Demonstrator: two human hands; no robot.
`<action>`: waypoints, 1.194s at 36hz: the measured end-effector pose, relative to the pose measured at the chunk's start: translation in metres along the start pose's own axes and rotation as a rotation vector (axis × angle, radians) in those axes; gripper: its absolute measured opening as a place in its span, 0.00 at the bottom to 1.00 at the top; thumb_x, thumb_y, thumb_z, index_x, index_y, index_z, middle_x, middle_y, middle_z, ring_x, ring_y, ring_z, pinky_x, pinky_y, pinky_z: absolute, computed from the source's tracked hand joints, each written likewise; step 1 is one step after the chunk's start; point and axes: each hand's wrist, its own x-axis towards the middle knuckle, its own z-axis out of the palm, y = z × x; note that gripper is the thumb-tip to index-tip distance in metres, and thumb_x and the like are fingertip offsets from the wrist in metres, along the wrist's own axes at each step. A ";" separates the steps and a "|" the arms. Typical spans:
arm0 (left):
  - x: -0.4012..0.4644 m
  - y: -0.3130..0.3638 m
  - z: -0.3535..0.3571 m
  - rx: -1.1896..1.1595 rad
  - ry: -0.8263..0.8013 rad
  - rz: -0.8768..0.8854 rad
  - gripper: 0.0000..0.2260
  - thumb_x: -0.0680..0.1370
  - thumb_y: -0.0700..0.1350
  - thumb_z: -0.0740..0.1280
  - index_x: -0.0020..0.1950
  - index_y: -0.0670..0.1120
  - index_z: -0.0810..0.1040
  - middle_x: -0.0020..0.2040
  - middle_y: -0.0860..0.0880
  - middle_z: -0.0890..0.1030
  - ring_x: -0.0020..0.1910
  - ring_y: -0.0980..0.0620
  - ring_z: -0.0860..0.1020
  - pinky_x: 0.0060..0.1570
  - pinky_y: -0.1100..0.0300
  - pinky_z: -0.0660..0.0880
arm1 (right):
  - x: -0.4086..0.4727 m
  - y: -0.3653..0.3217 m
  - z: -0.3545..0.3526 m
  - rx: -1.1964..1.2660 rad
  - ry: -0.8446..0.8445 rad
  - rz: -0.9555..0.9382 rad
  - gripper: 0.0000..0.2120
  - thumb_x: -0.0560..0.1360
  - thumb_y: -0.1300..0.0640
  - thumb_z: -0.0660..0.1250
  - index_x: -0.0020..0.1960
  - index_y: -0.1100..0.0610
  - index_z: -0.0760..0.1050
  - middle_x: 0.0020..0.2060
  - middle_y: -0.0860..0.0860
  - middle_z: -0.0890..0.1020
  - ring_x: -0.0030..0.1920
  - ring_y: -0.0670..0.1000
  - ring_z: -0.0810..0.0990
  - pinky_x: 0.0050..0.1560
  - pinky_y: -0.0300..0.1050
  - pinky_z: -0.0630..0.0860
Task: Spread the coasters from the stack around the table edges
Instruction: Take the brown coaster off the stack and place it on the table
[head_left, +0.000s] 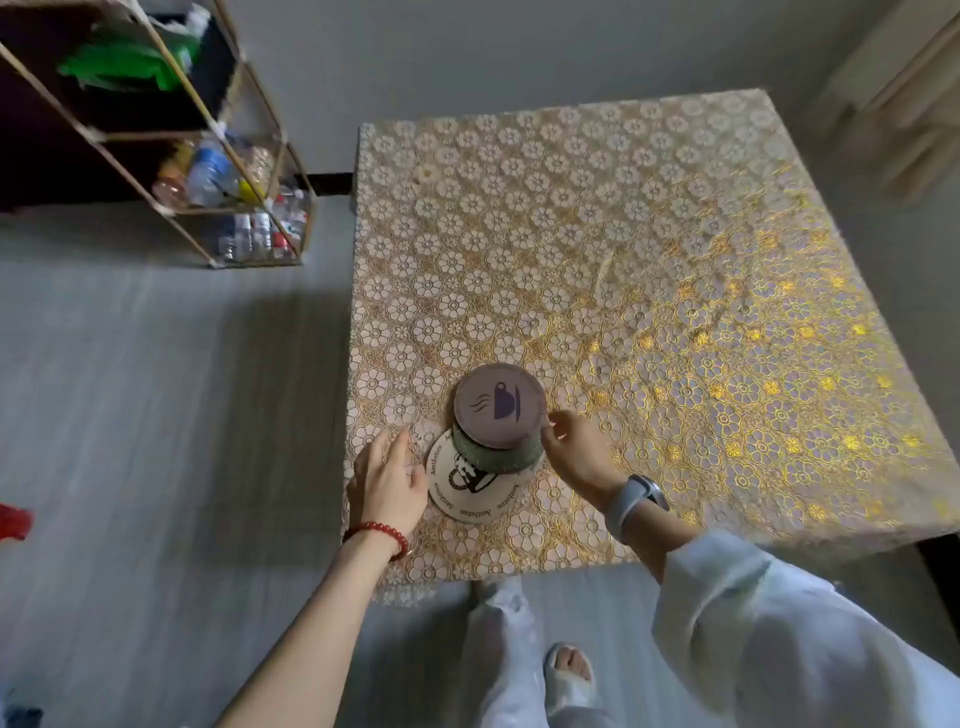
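Observation:
A stack of round coasters (496, 447) stands near the front left corner of the table (649, 249). On top is a purplish coaster (500, 406) with a cup drawing, raised above a green one beneath it. My right hand (574, 451) pinches the right rim of the purplish coaster. At the bottom lies a white coaster (467, 491) with a dark mug print, flat on the cloth and sticking out to the front left. My left hand (387, 480) rests flat on the cloth with fingers apart, its thumb side against the white coaster's left edge.
A gold and white flowered cloth covers the table. A metal shelf rack (171, 140) with bottles and green bags stands on the floor to the far left. My legs and a slippered foot (569, 670) are at the table's front edge. A red object (13, 522) lies at far left.

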 end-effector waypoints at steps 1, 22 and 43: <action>0.014 -0.002 0.000 0.029 0.016 0.012 0.22 0.76 0.44 0.60 0.70 0.48 0.61 0.75 0.46 0.54 0.73 0.44 0.53 0.70 0.39 0.57 | 0.014 -0.002 0.004 -0.036 0.021 0.030 0.15 0.77 0.57 0.55 0.56 0.67 0.71 0.53 0.64 0.78 0.48 0.60 0.78 0.46 0.48 0.76; 0.076 -0.006 0.022 0.184 0.114 0.018 0.25 0.75 0.45 0.59 0.71 0.56 0.58 0.76 0.49 0.47 0.74 0.47 0.39 0.69 0.42 0.35 | 0.086 0.009 -0.005 0.108 0.082 0.017 0.15 0.74 0.62 0.62 0.60 0.60 0.66 0.43 0.51 0.75 0.41 0.50 0.76 0.40 0.39 0.76; -0.037 0.139 0.131 -0.019 0.036 0.400 0.21 0.69 0.36 0.64 0.62 0.41 0.72 0.66 0.39 0.70 0.67 0.39 0.66 0.67 0.41 0.62 | -0.027 0.158 -0.082 -0.122 0.092 0.186 0.06 0.71 0.57 0.65 0.38 0.58 0.71 0.28 0.51 0.76 0.33 0.55 0.75 0.29 0.42 0.66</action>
